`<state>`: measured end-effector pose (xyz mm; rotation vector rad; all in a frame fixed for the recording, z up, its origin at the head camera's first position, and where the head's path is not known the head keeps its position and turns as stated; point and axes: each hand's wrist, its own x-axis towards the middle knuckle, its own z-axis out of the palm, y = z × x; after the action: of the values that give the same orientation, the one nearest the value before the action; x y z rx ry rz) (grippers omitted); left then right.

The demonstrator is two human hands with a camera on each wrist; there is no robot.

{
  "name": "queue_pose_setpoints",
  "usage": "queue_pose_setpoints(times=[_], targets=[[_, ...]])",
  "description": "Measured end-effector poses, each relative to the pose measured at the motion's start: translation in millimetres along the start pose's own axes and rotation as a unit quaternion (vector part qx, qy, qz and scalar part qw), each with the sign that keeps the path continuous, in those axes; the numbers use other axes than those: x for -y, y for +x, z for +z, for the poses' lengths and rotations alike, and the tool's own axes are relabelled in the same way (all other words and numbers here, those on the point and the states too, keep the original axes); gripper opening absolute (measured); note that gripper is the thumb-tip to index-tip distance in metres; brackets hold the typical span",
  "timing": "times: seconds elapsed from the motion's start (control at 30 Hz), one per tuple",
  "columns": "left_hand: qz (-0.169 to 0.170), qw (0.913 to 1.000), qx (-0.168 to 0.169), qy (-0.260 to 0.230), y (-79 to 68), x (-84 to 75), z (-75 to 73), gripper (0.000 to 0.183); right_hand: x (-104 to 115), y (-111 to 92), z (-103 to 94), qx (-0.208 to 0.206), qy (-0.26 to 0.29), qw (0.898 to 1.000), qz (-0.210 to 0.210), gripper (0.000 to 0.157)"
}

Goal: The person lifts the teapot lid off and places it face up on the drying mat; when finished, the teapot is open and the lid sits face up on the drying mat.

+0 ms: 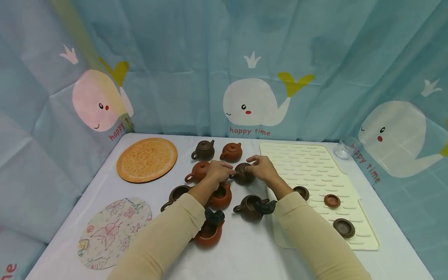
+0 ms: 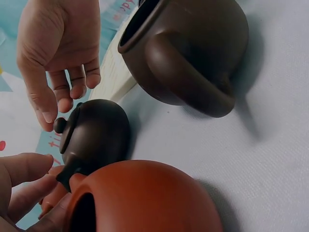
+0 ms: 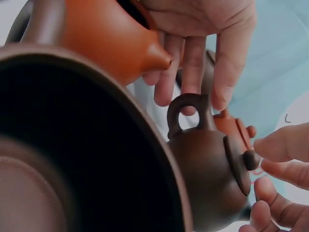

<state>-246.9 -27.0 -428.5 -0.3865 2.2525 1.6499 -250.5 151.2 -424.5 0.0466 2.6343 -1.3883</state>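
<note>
A small dark brown teapot [image 1: 244, 175] stands upright on the white table with its lid in place. At the knob of its lid [image 3: 236, 162], the thumb and fingertips of my right hand [image 1: 263, 168] are spread; whether they touch the knob is not clear. Beside the teapot's handle [image 3: 181, 108] is my left hand [image 1: 219, 171], its fingers fairly straight and not visibly gripping. Near the left hand stand a lidded red-brown teapot [image 1: 198, 171] and a lidless orange-brown teapot [image 2: 149, 193]. A lidless dark teapot [image 1: 251, 206] stands under the right wrist.
Two lidded teapots, one dark [image 1: 204, 151] and one reddish [image 1: 231, 152], stand at the back. Several loose lids lie on a cream mat [image 1: 315, 171], including a red-brown lid [image 1: 332, 200]. A clear cup [image 1: 344, 149], an orange round mat [image 1: 147, 160] and a patterned mat [image 1: 113, 233] lie outward.
</note>
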Motion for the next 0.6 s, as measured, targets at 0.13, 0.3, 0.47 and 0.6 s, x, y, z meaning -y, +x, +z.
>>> queue_pose_setpoints(times=[0.13, 0.3, 0.47, 0.6], targets=[[0.003, 0.9999, -0.004, 0.011, 3.9, 2.6, 2.8, 0.017, -2.9, 1.1, 2.7, -0.008, -0.015, 1.0, -0.012, 0.028], [0.017, 0.9993, -0.007, 0.033, 8.1, 5.0, 4.3, 0.009, -4.8, 1.7, 5.8, -0.019, -0.042, 0.998, -0.042, 0.02], [0.019, 0.9991, -0.005, 0.037, 9.1, 6.7, 4.1, 0.005, -5.0, 2.0, 7.6, -0.029, -0.088, 0.994, -0.062, 0.019], [0.026, 0.9988, -0.012, 0.039, 8.9, 7.5, 3.8, 0.005, -2.2, 1.5, 7.9, -0.033, -0.134, 0.986, -0.096, 0.017]])
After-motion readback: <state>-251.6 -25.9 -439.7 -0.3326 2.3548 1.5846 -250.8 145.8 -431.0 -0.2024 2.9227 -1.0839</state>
